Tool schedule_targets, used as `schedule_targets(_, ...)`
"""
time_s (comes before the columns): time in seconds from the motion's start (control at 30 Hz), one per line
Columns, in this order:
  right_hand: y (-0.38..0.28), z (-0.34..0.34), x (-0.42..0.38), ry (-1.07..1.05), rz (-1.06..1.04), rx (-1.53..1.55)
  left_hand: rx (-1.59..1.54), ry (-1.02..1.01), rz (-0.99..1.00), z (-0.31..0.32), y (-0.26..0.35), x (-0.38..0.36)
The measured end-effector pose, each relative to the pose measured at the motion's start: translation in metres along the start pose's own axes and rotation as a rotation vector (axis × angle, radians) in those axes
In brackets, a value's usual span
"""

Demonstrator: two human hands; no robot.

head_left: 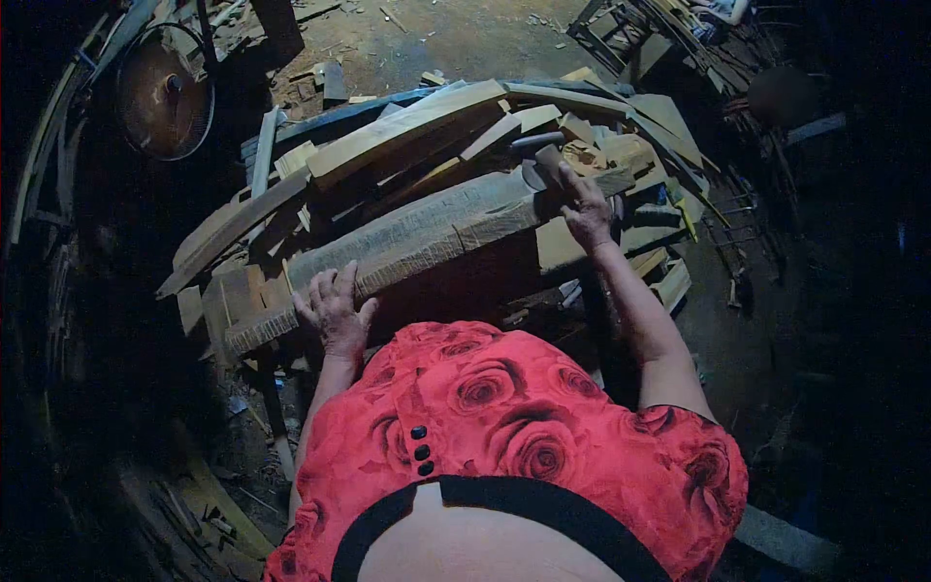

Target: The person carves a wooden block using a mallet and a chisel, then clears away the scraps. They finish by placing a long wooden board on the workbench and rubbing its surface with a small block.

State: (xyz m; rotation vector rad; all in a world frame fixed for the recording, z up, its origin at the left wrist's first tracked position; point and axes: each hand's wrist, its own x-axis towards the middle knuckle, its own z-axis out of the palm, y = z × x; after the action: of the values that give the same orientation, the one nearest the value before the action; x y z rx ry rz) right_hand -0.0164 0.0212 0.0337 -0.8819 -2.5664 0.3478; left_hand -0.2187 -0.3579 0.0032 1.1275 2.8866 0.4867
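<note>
Left hand (335,310) flat, grip open, on long rough-sawn timber plank (417,238): heavy, stiff, splintery; hold near ends. Right hand (585,209) grip closed on dark-headed hatchet (539,160).

A: Upper left, a round metal-grilled fan (165,94), tilted, in shadow.
B: Behind it, bare dirt floor (465,39) strewn with wood chips.
A: Heap of pale offcut wooden boards (407,126), stacked crosswise.
B: Top right, a dark wooden frame (621,29), unclear.
</note>
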Motion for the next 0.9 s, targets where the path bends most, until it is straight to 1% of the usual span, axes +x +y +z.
schedule_targets(0.1, -0.018, 0.01, -0.007, 0.008, -0.037, 0.038, -0.007, 0.047, 0.037, 0.008, -0.016, 0.002)
schedule_targets(0.17, -0.047, 0.016, -0.018, -0.078, -0.295, 0.156, -0.024, 0.08, 0.065, 0.003, -0.029, 0.0)
schedule_targets(0.23, -0.089, 0.036, -0.034, -0.185, -0.43, 0.148, -0.029, 0.028, 0.002, -0.016, -0.044, -0.007)
schedule_targets(0.27, -0.118, 0.04, -0.034, -0.168, -0.525, 0.274, -0.024, 0.017, 0.002, -0.015, -0.061, -0.012)
schedule_targets(0.3, -0.134, 0.057, -0.037, -0.128, -0.594, 0.325, -0.015, 0.064, 0.028, -0.013, -0.082, -0.015)
schedule_targets(0.33, -0.159, 0.051, -0.037, -0.106, -0.607, 0.284, -0.003, 0.112, 0.05, -0.014, -0.099, -0.017)
schedule_targets(0.37, -0.173, 0.055, -0.036, -0.11, -0.611, 0.295, 0.006, 0.11, 0.042, -0.019, -0.111, -0.017)
schedule_targets(0.43, -0.193, 0.066, -0.034, -0.141, -0.616, 0.266, 0.053, 0.01, -0.078, -0.037, -0.124, -0.019)
schedule_targets(0.47, -0.196, 0.071, -0.034, -0.165, -0.618, 0.276, 0.055, -0.004, -0.091, -0.045, -0.123, -0.017)
schedule_targets(0.5, -0.196, 0.072, -0.032, -0.17, -0.625, 0.285, 0.061, -0.004, -0.102, -0.048, -0.119, -0.012)
schedule_targets(0.57, -0.197, 0.069, -0.029, -0.249, -0.623, 0.303, -0.072, 0.035, 0.036, -0.049, -0.089, 0.004)
schedule_targets(0.63, -0.2, 0.065, -0.026, -0.278, -0.628, 0.317, -0.106, 0.105, 0.127, -0.023, -0.053, 0.018)
schedule_targets(0.67, -0.198, 0.063, -0.025, -0.296, -0.616, 0.318, -0.106, 0.109, 0.113, -0.005, -0.04, 0.023)
schedule_targets(0.7, -0.192, 0.065, -0.024, -0.305, -0.626, 0.319, -0.063, 0.205, 0.058, 0.013, -0.029, 0.026)
schedule_targets(0.73, -0.183, 0.067, -0.02, -0.249, -0.706, 0.302, -0.02, 0.301, 0.005, 0.024, -0.023, 0.029)
schedule_targets(0.77, -0.172, 0.068, -0.014, -0.192, -0.786, 0.286, -0.021, 0.303, -0.008, 0.026, -0.021, 0.031)
schedule_targets(0.83, -0.118, 0.047, 0.012, -0.219, -0.817, 0.159, 0.041, 0.349, -0.064, 0.027, -0.015, 0.032)
schedule_targets(0.9, -0.071, 0.019, 0.038, -0.145, -0.767, 0.15, 0.055, 0.38, -0.059, 0.025, -0.012, 0.034)
